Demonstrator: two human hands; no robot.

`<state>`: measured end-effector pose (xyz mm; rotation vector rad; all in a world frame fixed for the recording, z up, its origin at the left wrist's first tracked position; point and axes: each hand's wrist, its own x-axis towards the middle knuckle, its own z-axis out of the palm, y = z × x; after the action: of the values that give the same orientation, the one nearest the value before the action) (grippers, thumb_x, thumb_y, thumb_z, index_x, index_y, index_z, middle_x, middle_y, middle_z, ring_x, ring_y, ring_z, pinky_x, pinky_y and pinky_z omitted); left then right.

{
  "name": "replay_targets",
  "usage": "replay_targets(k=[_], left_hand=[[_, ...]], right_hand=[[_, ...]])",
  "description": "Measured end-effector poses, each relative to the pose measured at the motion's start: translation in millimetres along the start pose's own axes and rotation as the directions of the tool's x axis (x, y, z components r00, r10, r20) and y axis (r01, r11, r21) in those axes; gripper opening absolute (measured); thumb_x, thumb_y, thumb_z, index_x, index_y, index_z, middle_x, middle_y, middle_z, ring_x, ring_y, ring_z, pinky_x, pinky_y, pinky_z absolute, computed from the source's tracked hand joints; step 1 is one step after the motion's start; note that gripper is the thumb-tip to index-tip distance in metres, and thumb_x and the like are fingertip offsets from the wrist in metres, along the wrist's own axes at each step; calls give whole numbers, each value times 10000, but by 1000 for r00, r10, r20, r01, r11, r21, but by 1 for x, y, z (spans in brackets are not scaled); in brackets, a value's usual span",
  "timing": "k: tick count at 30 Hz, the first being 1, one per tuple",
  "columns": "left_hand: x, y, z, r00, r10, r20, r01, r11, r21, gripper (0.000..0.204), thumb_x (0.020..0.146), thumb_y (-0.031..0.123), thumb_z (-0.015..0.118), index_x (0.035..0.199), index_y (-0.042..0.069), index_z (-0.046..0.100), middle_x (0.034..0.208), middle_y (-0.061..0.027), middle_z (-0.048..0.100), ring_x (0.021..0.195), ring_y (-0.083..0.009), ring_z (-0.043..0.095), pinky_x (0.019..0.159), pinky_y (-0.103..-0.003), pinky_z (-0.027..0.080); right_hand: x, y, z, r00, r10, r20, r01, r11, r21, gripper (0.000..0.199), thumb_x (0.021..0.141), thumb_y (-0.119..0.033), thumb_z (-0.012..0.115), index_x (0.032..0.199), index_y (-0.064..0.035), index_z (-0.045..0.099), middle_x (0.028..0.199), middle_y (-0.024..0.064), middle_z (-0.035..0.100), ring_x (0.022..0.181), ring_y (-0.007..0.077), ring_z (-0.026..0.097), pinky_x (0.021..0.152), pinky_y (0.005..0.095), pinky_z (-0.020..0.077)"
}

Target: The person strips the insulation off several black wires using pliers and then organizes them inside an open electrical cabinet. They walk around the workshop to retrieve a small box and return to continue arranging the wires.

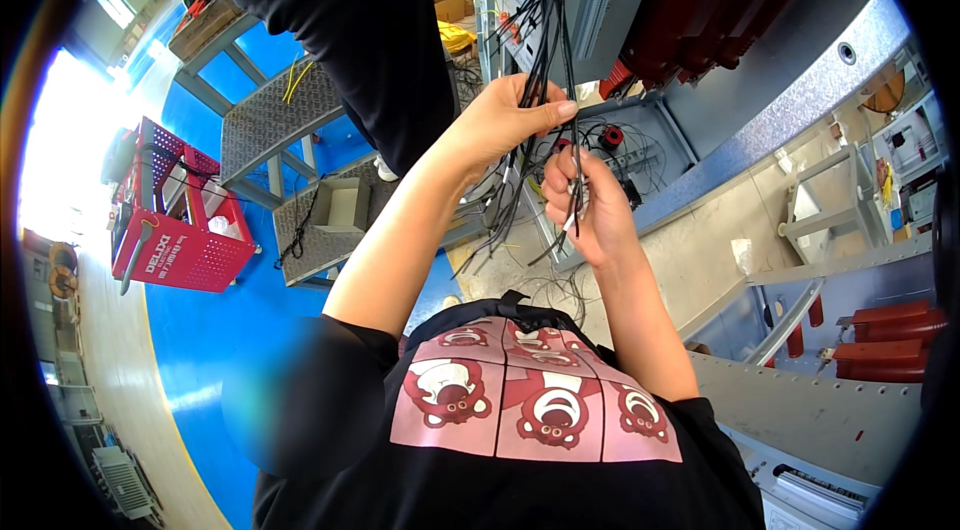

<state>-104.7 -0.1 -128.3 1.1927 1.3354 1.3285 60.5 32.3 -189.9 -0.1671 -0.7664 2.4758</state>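
Observation:
A bundle of thin black wires (pixel 545 15) hangs from the grey metal cabinet (pixel 600 5) above. My left hand (pixel 512 118) is closed around the bundle, with the thumb across the front. Lower and to the right, my right hand (pixel 588 198) pinches a few of the wires, its fingers curled in. Small white sleeves show on some wires by that hand. The loose wire ends fan out below both hands. Exactly how many wires each hand holds is hidden by the fingers.
Another person's dark-clothed leg (pixel 340 40) stands by metal steps (pixel 270 120) at the left. A red tool cart (pixel 195 250) is farther left on the blue floor. Dark red ribbed parts (pixel 690 10) sit inside the cabinet, behind a metal beam (pixel 790 95). More cabinets lie at right.

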Motion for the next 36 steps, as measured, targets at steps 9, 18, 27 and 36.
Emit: replay_targets(k=[9,18,27,36], left_hand=[[-2,5,14,1000,-6,-5,6,1000,-26,226,895,274,669,844,66,598,703,37,551,623,-41,446,558,-216,350],[13,-15,26,991,45,-126,-55,996,-73,210,893,242,669,806,62,607,705,31,569,624,-60,456,576,-228,361],[29,-30,41,965,101,-242,-85,994,75,214,877,205,648,781,17,608,648,6,575,590,-87,478,570,-281,409],[6,-9,35,992,51,-111,-61,995,-84,213,967,225,568,845,50,566,729,34,556,664,-49,465,625,-236,403]], right_hand=[[-4,1,13,996,-10,-89,5,999,-47,218,1012,-254,441,910,-74,511,703,-14,471,506,48,343,469,198,292],[-8,13,21,986,-65,-152,59,997,-47,294,1031,-331,399,848,-106,454,700,3,462,505,61,342,466,205,289],[-16,11,5,944,-184,-275,75,929,-363,283,1022,-316,426,841,-106,485,710,-5,482,521,40,357,470,191,303],[-21,-9,-4,996,-60,-64,36,944,-327,243,996,-276,503,914,-58,571,706,-38,494,509,12,342,473,157,282]])
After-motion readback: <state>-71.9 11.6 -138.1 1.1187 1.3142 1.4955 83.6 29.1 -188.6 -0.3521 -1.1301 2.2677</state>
